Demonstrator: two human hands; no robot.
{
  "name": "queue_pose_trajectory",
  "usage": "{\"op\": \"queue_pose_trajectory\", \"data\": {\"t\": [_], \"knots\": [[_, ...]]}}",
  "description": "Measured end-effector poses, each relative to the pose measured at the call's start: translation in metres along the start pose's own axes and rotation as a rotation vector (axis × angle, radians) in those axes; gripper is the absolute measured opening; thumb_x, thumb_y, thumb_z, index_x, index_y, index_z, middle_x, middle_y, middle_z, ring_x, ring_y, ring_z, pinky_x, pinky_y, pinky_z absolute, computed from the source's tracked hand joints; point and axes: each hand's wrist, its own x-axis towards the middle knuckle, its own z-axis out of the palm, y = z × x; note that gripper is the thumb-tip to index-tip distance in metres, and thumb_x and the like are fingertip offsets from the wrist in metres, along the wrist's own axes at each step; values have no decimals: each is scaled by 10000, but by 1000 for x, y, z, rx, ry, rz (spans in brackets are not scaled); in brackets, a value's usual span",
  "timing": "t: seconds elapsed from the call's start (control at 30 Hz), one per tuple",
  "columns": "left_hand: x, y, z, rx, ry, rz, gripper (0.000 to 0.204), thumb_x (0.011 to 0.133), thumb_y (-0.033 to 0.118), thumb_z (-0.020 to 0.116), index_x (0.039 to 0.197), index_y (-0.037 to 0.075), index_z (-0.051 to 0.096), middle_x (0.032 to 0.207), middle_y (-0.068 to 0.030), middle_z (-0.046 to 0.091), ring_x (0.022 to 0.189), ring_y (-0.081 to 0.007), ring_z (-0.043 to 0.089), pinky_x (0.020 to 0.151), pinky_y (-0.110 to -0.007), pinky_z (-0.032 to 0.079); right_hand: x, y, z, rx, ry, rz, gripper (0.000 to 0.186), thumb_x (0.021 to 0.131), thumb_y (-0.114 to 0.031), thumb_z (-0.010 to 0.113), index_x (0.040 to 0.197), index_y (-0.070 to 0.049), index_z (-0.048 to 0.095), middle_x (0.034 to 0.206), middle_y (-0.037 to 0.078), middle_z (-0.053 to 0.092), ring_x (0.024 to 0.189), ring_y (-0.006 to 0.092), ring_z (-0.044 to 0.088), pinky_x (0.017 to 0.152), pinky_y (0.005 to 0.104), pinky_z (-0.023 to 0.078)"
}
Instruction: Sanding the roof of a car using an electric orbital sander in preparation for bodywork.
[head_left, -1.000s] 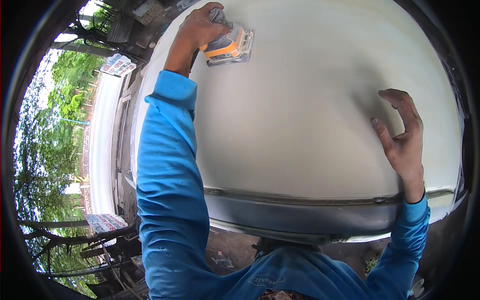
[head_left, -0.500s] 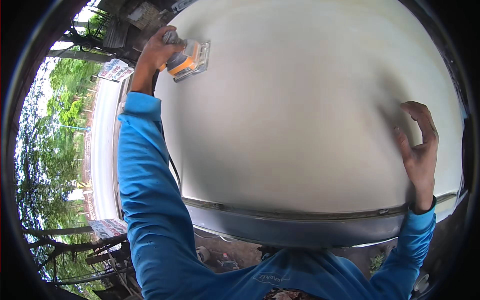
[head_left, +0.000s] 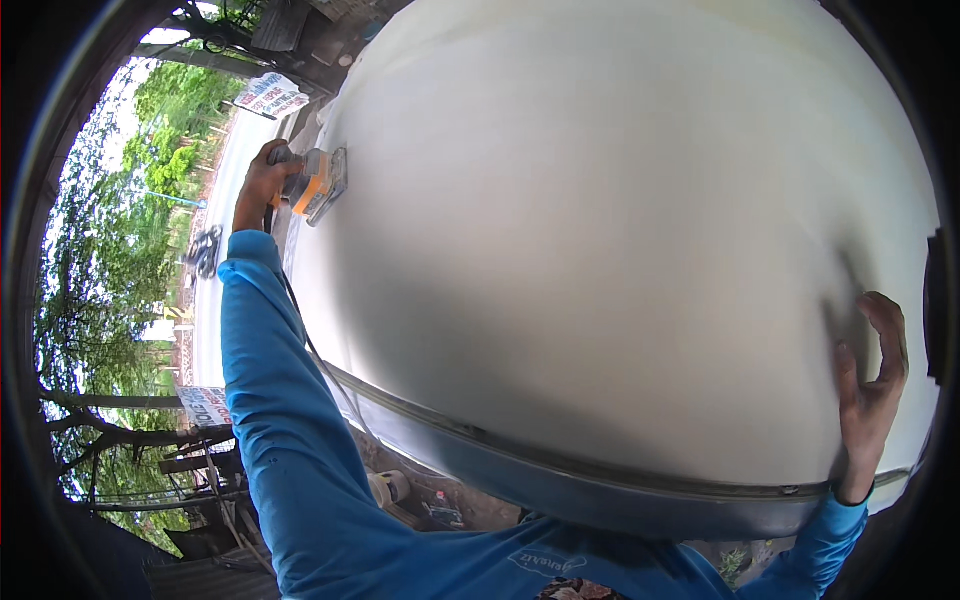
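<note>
My left hand [head_left: 262, 185] grips an orange and grey power sander [head_left: 315, 182] at the left edge of a large, smooth cream panel [head_left: 600, 260]; a dark cord [head_left: 320, 360] hangs down from the tool along my sleeve. Over on the right side of the panel, my right hand [head_left: 870, 385] is open, fingers bent and apart, casting a shadow; whether its fingertips touch the surface I cannot tell. A metal trim strip [head_left: 600, 470] runs along the panel's near edge.
Left of the panel lie a road [head_left: 225, 160] with a motorcycle [head_left: 207, 250], trees [head_left: 100, 270] and two signboards [head_left: 268, 95] on posts. A white bucket [head_left: 390, 490] and small items sit on the ground below the near edge. My blue-sleeved forearms reach up from below.
My left hand and the sander have moved leftward and toward me, to the panel's left edge. My right hand appears farther right and lower. The view has shifted, and a motorcycle has appeared.
</note>
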Motion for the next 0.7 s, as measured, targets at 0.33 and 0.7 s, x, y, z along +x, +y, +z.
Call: {"op": "queue_pose_trajectory", "data": {"t": [0.33,0.7], "knots": [[-88,52,30,-83,-63,260,623,764,103,833,1334,134,584,1052,-70,667,914,-176,644,725,-356,561,7,-17,2,83,-11,-30,386,830,-109,682,1201,-7,647,1274,194,615,1251,375,552,1082,466,410],[-307,95,51,145,-67,708,619,756,-37,796,1324,70,576,1276,-117,587,1182,-265,585,1040,-367,457,-12,-5,-6,19,29,-51,394,857,-122,676,1232,-6,640,1309,187,607,1278,364,543,1102,471,397]]}}
